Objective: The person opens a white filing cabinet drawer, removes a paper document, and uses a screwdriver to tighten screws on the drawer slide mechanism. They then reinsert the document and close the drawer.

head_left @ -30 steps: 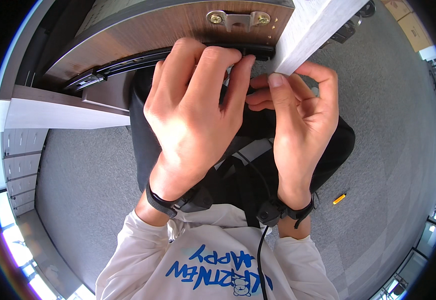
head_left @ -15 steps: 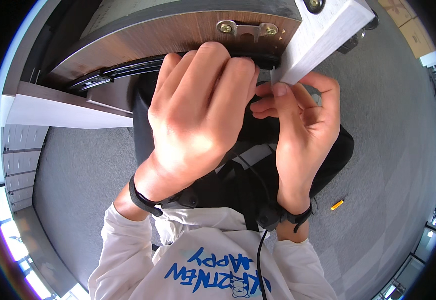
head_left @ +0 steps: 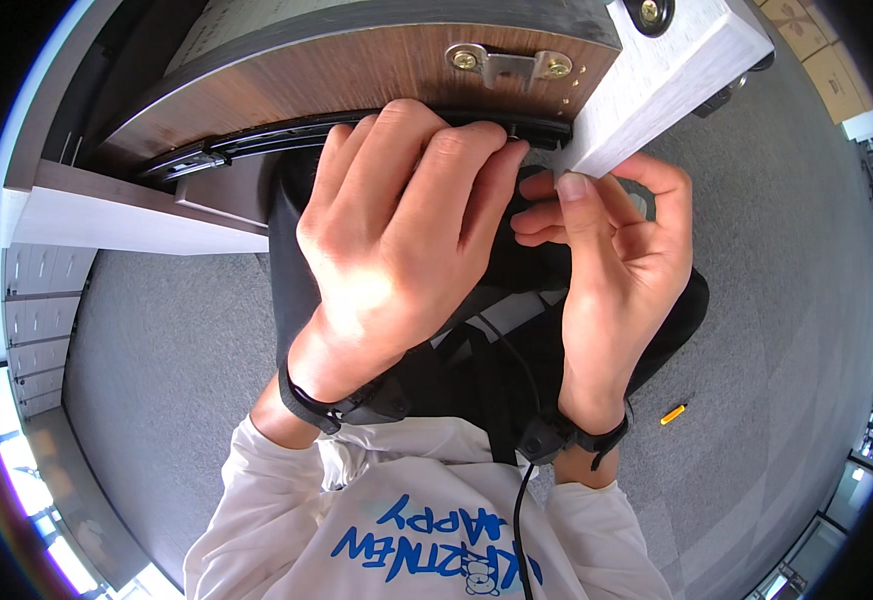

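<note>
My left hand (head_left: 397, 225) is closed, its thumb and index fingertips pinched together against the black drawer slide (head_left: 287, 135). A small metal bit, perhaps a screw, shows at those fingertips, too small to name surely. The slide runs along the lower edge of a brown wood-grain drawer side (head_left: 357, 85). My right hand (head_left: 622, 250) grips the lower corner of the white drawer front (head_left: 647, 105), thumb on the near side and fingers curled behind. Above the left hand, a metal bracket (head_left: 510, 66) is fixed to the drawer side with two screws.
A yellow-handled tool (head_left: 674, 414) lies on the grey carpet (head_left: 757, 330) at the right. White cabinets (head_left: 47, 310) stand at the far left; cardboard boxes (head_left: 827, 80) are at the upper right. A pale cabinet panel (head_left: 137, 215) juts out at the left.
The drawer has shifted slightly right in view, and my right hand with it. My left fingers have moved slightly, uncovering the small metal bit by the slide.
</note>
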Demonstrator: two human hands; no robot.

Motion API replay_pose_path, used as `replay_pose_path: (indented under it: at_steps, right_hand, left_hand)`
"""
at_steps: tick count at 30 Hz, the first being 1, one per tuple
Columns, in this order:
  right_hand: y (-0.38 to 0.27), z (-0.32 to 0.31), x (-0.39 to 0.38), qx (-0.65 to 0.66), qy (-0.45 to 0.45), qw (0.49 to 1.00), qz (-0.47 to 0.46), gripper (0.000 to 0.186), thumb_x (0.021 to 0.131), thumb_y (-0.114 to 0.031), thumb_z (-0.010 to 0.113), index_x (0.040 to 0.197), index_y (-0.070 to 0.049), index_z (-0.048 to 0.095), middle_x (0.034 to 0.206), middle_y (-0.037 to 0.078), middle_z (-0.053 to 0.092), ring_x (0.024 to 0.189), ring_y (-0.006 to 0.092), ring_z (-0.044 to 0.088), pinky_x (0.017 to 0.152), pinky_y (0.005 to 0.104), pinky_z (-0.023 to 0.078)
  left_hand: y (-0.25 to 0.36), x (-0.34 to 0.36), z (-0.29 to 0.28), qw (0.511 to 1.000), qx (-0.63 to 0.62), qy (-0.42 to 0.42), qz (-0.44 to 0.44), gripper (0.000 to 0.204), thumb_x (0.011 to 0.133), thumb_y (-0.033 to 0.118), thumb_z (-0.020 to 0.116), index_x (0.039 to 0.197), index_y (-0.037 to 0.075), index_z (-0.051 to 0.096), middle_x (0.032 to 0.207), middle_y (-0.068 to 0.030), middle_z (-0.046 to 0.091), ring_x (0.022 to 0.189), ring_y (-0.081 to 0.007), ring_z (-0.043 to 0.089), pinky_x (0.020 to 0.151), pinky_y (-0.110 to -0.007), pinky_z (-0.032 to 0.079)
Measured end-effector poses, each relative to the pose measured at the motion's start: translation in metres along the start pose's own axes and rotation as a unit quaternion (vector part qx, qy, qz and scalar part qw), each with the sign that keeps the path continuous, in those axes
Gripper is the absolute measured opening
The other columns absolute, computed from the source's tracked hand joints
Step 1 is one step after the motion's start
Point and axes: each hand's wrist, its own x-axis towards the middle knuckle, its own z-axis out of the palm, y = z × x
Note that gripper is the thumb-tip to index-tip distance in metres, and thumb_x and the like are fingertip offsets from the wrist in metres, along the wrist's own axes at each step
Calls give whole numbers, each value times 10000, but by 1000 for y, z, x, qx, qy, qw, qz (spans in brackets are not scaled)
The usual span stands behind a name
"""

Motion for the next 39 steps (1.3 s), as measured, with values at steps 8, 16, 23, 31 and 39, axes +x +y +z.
replay_pose_path:
  at_steps: [8, 16, 23, 31, 39]
  right_hand:
    - [4, 0, 0, 8, -1, 1000, -6, 253, 946, 5, 640, 1113, 6, 449, 878, 171, 689, 703, 167, 696, 614, 262, 585]
    - [5, 0, 0, 4, -1, 1000, -11, 239, 956, 0, 627, 1113, 5, 447, 875, 169, 686, 698, 167, 697, 620, 260, 584]
    - [5, 1, 1, 7, -2, 1000, -11, 242, 951, 14, 627, 1110, 5, 446, 863, 161, 685, 692, 160, 692, 620, 258, 583]
    - [6, -1, 0, 4, 3, 1000, 2, 240, 950, 7, 632, 1107, 8, 451, 856, 161, 685, 697, 164, 694, 619, 258, 583]
    - [7, 1, 2, -17, -8, 1000, -14, 221, 976, -28, 606, 1126, 17, 449, 891, 197, 693, 701, 199, 706, 637, 278, 592]
  left_hand:
    - [2, -1, 1, 1000, -15, -5, -25, 152, 752, -23, 815, 857, 19, 714, 739, -25, 602, 570, -84, 569, 489, -213, 437]
    - [7, -2, 6, 999, -3, 7, -32, 185, 732, 12, 822, 849, 44, 682, 731, -17, 565, 573, -116, 538, 511, -241, 436]
    - [6, 0, 6, 1000, 21, 18, -8, 201, 714, -12, 841, 848, 44, 702, 693, 1, 537, 534, -69, 490, 476, -213, 416]
    - [9, -19, -16, 982, -124, -68, -122, 158, 797, 4, 772, 912, 26, 667, 701, -43, 565, 539, -130, 511, 506, -258, 421]
    - [-19, -22, 6, 750, -519, -95, -399, 285, 1006, 138, 584, 1140, -112, 617, 1048, -179, 708, 956, -218, 687, 864, -312, 543]
